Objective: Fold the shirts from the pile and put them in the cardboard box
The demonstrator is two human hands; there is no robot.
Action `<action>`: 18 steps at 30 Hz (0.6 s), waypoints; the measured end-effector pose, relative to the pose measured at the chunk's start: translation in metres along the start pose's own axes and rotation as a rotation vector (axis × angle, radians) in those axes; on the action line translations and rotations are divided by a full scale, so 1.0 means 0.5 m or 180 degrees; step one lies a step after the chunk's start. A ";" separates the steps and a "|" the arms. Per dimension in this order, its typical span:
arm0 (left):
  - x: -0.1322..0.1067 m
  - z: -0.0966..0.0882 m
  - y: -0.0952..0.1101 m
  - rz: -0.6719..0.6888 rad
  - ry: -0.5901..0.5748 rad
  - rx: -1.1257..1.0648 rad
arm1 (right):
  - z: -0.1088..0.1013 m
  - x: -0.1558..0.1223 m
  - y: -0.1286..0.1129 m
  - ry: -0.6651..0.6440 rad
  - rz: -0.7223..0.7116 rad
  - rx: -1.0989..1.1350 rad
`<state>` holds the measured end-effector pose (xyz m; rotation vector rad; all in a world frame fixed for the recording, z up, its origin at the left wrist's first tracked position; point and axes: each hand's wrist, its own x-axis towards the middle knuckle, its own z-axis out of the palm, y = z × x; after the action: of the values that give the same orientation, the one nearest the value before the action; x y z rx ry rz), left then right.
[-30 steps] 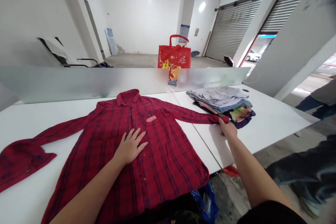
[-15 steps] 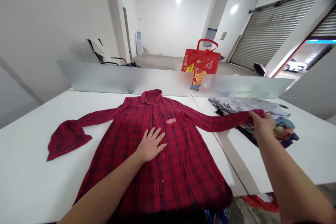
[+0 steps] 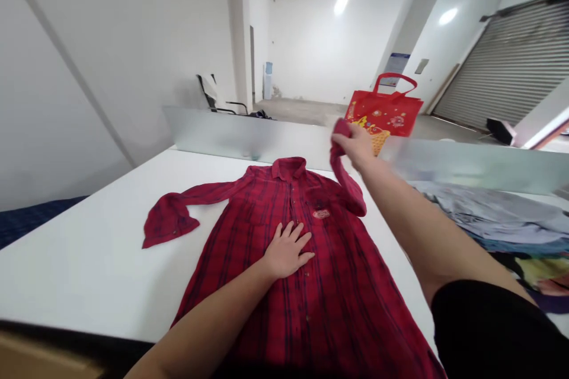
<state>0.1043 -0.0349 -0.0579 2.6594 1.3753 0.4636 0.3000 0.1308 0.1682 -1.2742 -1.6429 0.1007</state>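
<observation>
From the head camera, a red plaid shirt (image 3: 284, 284) lies front-up and buttoned on the white table (image 3: 89, 249), collar at twelve o'clock and hem running off toward six. The left hand (image 3: 287, 251) rests flat on the shirt's middle, fingers spread apart and palm down, pinning the cloth just below the small chest badge (image 3: 320, 214). The right hand (image 3: 355, 145) is raised above the table at about one o'clock from the collar, its fingers pinched shut on the cuff of the right sleeve (image 3: 344, 183), which hangs from that grip in a slack loop down to the shoulder. The other sleeve (image 3: 178, 219) stretches out toward nine o'clock, its end folded over itself and lying flat on the table. At three o'clock a stack of folded clothes (image 3: 502, 225) sits on the table, grey pieces on top, partly hidden by the right arm. Along the table's far edge stands a frosted divider (image 3: 231, 136); behind it, at one o'clock, a red bag (image 3: 386, 112) stands upright, and a chair (image 3: 208, 95) is at eleven o'clock.
</observation>
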 end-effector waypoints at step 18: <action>0.011 -0.036 0.000 0.0026 -0.0129 -0.0381 | 0.215 -0.320 0.168 -0.2348 -0.0618 -0.1947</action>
<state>0.1016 -0.0313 -0.0395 2.5652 1.2837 0.4743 0.2669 0.0970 -0.0368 -1.6302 -2.5580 -0.0705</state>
